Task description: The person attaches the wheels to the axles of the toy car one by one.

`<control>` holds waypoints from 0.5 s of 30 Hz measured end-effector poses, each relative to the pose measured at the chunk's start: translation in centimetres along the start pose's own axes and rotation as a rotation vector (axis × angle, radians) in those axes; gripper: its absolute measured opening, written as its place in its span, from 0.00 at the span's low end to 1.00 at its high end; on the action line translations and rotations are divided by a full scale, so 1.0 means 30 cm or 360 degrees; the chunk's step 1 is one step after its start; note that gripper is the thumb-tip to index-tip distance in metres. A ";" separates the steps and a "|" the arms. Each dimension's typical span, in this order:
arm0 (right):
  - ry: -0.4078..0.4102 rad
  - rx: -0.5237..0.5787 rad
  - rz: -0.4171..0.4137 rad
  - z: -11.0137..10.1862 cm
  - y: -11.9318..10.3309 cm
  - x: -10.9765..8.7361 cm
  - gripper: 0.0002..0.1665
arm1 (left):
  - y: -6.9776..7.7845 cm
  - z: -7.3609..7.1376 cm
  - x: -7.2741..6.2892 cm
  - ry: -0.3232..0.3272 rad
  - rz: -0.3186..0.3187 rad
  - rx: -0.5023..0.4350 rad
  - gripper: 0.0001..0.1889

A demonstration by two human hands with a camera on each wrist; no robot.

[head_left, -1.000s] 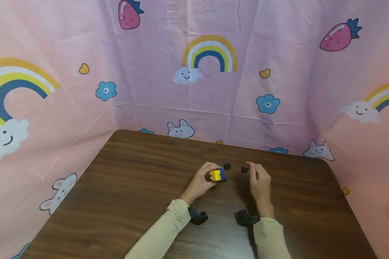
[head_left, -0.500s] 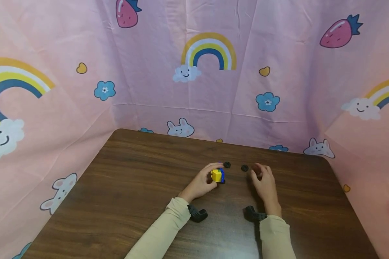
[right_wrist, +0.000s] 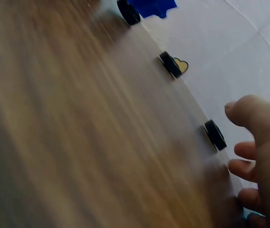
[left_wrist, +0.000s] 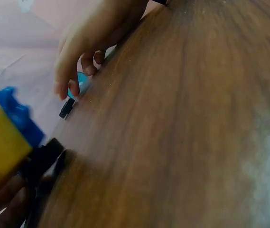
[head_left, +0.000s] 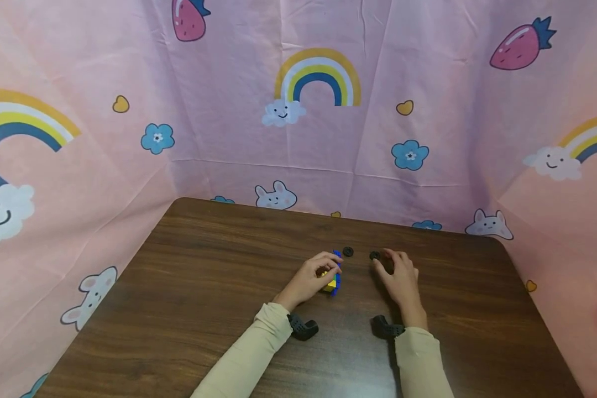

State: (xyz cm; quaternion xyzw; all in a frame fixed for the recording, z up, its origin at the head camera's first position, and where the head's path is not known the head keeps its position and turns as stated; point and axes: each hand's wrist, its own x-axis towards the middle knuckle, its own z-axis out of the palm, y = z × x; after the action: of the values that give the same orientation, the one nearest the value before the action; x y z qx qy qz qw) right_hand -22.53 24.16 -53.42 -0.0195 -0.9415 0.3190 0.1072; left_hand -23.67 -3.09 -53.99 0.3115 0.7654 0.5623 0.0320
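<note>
My left hand (head_left: 305, 281) holds a small toy of yellow and blue building blocks (head_left: 331, 283), its fingers covering part of it. In the left wrist view the yellow block (left_wrist: 1, 140), the blue piece (left_wrist: 18, 116) and a black wheel under them show at the left edge. My right hand (head_left: 401, 281) is over the table, thumb and fingers spread, close to a loose black wheel (head_left: 375, 255). In the right wrist view a gap shows between the thumb and that wheel (right_wrist: 214, 135). Between the toy and it lies a second loose wheel (head_left: 348, 252).
Both loose wheels are on a dark wooden table (head_left: 204, 287). A pink patterned cloth (head_left: 229, 110) hangs behind and beside the table. Each wrist carries a black device, such as the left one (head_left: 303, 327).
The toy has turned in my left hand, showing its blue side longer. My right hand drew back from the right wheel, then came near it again. Both loose wheels stay on the table.
</note>
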 end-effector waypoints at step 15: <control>0.0028 -0.0128 0.0014 0.022 -0.012 0.001 0.34 | -0.006 0.007 0.001 -0.0088 0.0003 -0.0229 0.16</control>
State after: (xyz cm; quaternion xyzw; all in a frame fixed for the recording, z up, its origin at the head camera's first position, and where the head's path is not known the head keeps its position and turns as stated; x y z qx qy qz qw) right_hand -22.70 23.49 -53.70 -0.0307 -0.9525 0.2811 0.1133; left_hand -23.68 -2.92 -54.22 0.3245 0.7215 0.6070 0.0751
